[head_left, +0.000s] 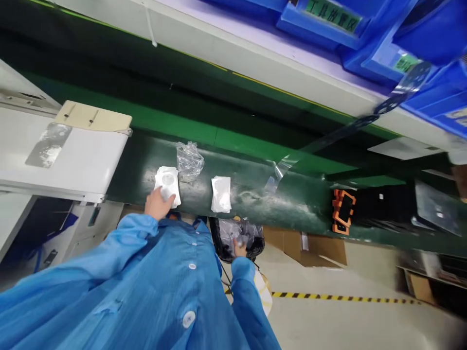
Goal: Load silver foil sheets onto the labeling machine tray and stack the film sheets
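bench (255, 204), left hand (158, 204) cupping packet (170, 177), right hand (239, 249) closed on plastic (233, 231) in black bag (256, 246)

Film bag (189, 160): clear plastic, crumpled, glossy; white packet (170, 177): smooth, material too unclear to tell. Conveyor belt (255, 197): dark green rubber, matt, roughened by pale scuffs. Smock (146, 272): blue woven cloth, soft sheen; storage bins (317, 29): glossy blue plastic.

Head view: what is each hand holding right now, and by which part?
The left hand appears to hold a white packet by its near edge. The right hand is among crumpled clear plastic in a black bag; whether it grips cannot be told.
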The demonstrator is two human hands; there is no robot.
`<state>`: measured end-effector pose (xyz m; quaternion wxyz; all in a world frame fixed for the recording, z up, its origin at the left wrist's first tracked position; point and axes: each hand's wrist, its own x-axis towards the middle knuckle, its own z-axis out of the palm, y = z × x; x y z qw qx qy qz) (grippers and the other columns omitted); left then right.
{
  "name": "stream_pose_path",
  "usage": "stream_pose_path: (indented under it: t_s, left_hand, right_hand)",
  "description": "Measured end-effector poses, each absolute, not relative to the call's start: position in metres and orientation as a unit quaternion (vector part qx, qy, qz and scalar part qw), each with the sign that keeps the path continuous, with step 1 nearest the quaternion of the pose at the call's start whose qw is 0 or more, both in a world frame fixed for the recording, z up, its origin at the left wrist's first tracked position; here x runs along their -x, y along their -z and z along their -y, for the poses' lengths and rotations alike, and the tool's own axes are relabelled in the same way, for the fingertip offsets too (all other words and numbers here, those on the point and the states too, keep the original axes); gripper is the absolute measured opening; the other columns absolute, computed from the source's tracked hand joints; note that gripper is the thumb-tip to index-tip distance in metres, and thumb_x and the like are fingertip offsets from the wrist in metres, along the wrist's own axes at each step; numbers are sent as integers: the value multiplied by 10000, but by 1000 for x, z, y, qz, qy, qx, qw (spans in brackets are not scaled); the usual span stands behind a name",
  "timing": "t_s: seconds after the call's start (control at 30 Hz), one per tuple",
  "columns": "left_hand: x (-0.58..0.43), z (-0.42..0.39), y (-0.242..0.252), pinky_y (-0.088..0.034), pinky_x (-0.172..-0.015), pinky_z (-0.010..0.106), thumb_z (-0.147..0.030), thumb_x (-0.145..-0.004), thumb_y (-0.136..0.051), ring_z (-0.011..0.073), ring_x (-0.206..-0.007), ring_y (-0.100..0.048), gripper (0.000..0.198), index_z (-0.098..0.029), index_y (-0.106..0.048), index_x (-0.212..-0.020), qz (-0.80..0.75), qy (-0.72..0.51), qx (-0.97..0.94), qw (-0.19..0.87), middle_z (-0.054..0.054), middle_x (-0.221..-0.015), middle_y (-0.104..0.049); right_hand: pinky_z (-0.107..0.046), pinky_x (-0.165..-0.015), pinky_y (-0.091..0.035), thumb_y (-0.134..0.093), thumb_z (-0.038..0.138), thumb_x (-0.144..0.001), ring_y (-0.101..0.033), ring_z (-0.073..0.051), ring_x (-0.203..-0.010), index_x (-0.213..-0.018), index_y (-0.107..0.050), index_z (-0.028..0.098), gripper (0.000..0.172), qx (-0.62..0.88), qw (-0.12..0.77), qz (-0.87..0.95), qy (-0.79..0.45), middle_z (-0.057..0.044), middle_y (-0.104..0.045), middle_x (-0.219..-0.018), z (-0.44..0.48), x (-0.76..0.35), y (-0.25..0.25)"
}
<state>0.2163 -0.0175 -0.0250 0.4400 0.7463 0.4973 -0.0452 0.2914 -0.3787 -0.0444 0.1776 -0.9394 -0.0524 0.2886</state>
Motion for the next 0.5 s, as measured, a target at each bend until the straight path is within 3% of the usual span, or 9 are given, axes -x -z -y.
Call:
stream_pose_path:
  t_s: [0.1, 0.2, 0.37, 0.5]
  left_hand:
    - [-239, 11, 43, -230, -1110, 598, -634, -694, -679, 473, -1405, -184, 1120, -79, -155, -1514, -571, 48, -770, 280, 251, -1555, -202]
    - [-258, 16, 57, -235, -1069, 656, -672, -616, -731, 523, -1395, -129, 1284, -116, -27, -1535, -580, 88, -773, 240, 256, -1578, -86]
    - [-262, 17, 61, -311, -1017, 648, -633, -592, -784, 521, -1298, -327, 1291, -176, -31, -1536, -557, 96, -792, 231, 273, -1537, -175]
    - [-254, 11, 55, -357, -970, 651, -588, -629, -783, 520, -1261, -367, 1235, -197, -41, -1535, -539, 97, -804, 233, 271, -1503, -243]
  right_hand:
    - [-365, -608, -419, -389, 448, -935, -615, -237, -715, -1145, -587, 103, 450, 953, 122, -21, -277, -161, -634, -868, 395, -319, 60]
    - [-393, -681, -425, -520, 385, -878, -630, -282, -828, -1092, -623, 139, 342, 960, 98, -40, -257, -198, -645, -958, 388, -349, 61]
    - [-311, -799, -438, -513, 428, -895, -633, -236, -930, -1020, -627, 192, 290, 958, 208, 72, -182, -100, -678, -927, 314, -389, 51]
    - [-279, -801, -446, -699, 435, -751, -627, -222, -927, -964, -609, 157, 362, 933, 279, 53, -224, -97, -683, -951, 258, -408, 64]
